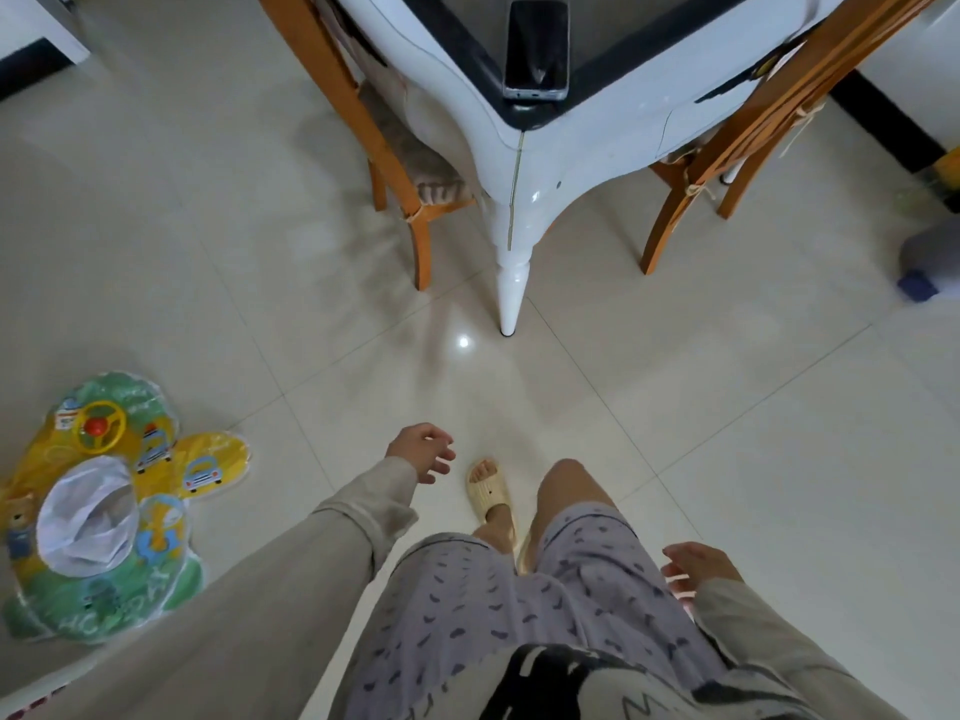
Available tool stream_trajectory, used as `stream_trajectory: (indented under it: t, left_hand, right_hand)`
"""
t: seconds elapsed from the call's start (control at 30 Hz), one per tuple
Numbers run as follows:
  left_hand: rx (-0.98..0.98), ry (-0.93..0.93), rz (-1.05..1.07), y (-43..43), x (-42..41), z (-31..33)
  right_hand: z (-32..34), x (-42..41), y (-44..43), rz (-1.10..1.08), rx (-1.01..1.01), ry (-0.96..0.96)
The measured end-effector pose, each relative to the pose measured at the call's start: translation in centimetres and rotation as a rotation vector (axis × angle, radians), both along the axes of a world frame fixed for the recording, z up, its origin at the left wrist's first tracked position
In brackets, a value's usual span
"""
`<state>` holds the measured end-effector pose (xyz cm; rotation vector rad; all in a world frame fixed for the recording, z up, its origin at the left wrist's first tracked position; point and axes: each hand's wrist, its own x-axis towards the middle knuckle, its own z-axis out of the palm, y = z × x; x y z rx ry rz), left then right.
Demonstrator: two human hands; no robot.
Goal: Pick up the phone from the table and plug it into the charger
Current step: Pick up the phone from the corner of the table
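Left hand point(422, 452): hung low in front of the body, fingers loosely spread, holding nothing.
Left arm: stretched forward and down, in a long pale sleeve point(291, 579).
Right hand point(698, 566): lower, beside the right thigh, fingers apart and empty.
Right arm: bent close to the body, in the same pale sleeve.

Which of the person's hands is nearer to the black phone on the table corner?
Left. The left hand hangs open below the black rectangular phone, slightly leftward; the right hand is lower still, off to the right.
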<state>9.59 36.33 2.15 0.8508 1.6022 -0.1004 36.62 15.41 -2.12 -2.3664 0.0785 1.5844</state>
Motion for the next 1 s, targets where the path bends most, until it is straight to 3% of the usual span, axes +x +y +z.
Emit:
stream_trajectory:
  t: [0.13,0.37,0.63,0.87,1.0]
  left_hand:
    - [-0.006,-0.021,0.019,3.0,1.3,0.1]
    - [-0.083,0.085,0.103,4.9,1.8,-1.8]
    - [-0.162,0.144,0.256,6.4,3.6,-2.9]
    - [-0.143,0.14,0.317,9.6,5.0,-2.3]
    - [-0.063,0.144,0.236,13.2,6.8,-0.3]
  right_hand:
    - [0.5,1.2,4.1,-0.011,0.016,-0.008]
    - [1.5,4.0,14.4,0.176,0.089,0.028]
    - [2.8,7.8,23.9,0.291,0.273,0.015]
    - [2.1,9.7,26.3,0.372,0.188,-0.005]
    - [1.4,9.9,26.2,0.344,0.132,-0.025]
